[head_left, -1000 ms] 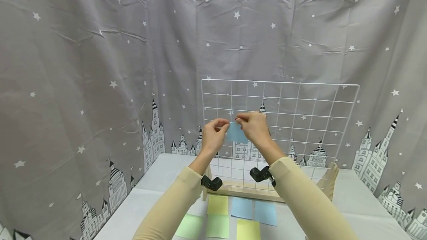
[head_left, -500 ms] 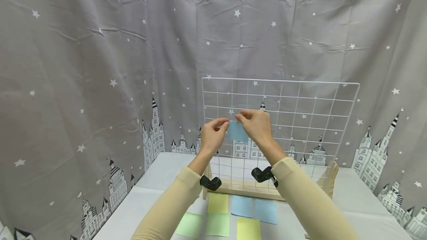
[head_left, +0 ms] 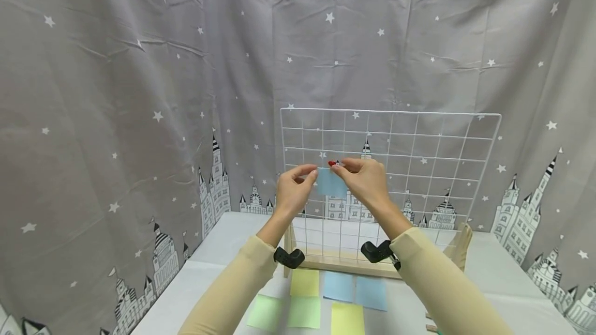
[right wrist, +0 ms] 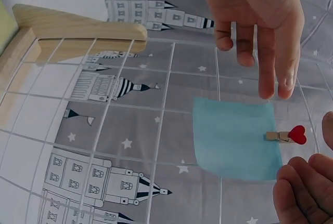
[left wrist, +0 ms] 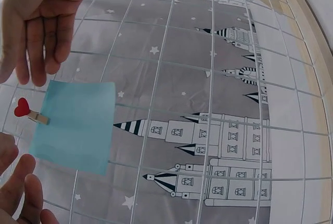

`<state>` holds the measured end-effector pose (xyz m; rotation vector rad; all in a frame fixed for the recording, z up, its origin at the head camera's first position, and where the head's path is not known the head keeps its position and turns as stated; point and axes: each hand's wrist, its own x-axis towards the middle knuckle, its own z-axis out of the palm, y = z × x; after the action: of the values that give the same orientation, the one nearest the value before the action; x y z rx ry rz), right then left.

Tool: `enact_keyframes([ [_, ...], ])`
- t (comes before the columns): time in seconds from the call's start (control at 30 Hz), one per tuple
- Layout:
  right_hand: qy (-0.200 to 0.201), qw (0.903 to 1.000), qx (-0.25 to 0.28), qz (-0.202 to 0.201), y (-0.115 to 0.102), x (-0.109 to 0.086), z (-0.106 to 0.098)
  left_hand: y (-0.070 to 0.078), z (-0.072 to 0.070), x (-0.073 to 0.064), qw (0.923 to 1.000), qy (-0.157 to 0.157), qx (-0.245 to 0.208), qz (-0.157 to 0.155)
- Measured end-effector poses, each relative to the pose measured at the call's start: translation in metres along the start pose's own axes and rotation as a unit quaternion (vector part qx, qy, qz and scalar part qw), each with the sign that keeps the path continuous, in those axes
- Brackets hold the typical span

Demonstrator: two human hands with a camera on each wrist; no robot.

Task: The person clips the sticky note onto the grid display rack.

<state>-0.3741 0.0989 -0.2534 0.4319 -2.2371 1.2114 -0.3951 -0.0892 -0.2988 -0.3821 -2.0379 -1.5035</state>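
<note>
A blue sticky note (head_left: 331,182) hangs on the upright white wire grid (head_left: 437,143), pinned by a small wooden clip with a red heart (head_left: 332,163). My left hand (head_left: 311,172) hovers at the note's left edge with straight fingers, touching nothing. My right hand (head_left: 336,166) sits just right of the clip, fingers loosely curled. In the left wrist view a gap shows between the note (left wrist: 73,126), the clip (left wrist: 22,107) and both the left hand (left wrist: 18,193) and the right hand (left wrist: 39,31). The right wrist view shows the same note (right wrist: 237,138) and clip (right wrist: 286,136).
The grid stands in a wooden base (head_left: 344,269) on a white table. In front of it lie yellow (head_left: 304,283), blue (head_left: 338,287) and green (head_left: 264,313) sticky notes. Loose clips lie at the table's right (head_left: 430,322). A star-printed grey curtain hangs behind.
Both hands pinched the blue note against the grid before. Now the red heart clip shows on its top edge and the fingers have drawn slightly off it.
</note>
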Motion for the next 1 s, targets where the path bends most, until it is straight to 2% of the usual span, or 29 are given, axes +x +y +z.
enact_keyframes([
  [0.27, -0.012, 0.9997, 0.015, 0.017, 0.009, -0.008, -0.005, -0.002, -0.004, -0.004, 0.9997, -0.019, 0.015, 0.005],
  [0.47, -0.026, 0.9991, 0.021, 0.026, 0.02, -0.019, -0.016, -0.003, -0.01, -0.006, 0.9995, -0.026, 0.009, 0.013],
  [0.63, -0.018, 0.999, 0.011, 0.04, 0.034, -0.023, -0.025, -0.005, -0.013, -0.004, 0.9996, -0.024, 0.013, 0.012],
  [0.77, -0.015, 0.9987, 0.002, 0.048, 0.046, -0.032, -0.026, -0.007, -0.014, -0.008, 0.9993, -0.033, 0.017, 0.008],
  [1.0, 0.003, 0.9978, 0.013, 0.064, 0.056, -0.042, -0.027, -0.013, -0.012, -0.014, 0.9986, -0.042, 0.022, 0.022],
])
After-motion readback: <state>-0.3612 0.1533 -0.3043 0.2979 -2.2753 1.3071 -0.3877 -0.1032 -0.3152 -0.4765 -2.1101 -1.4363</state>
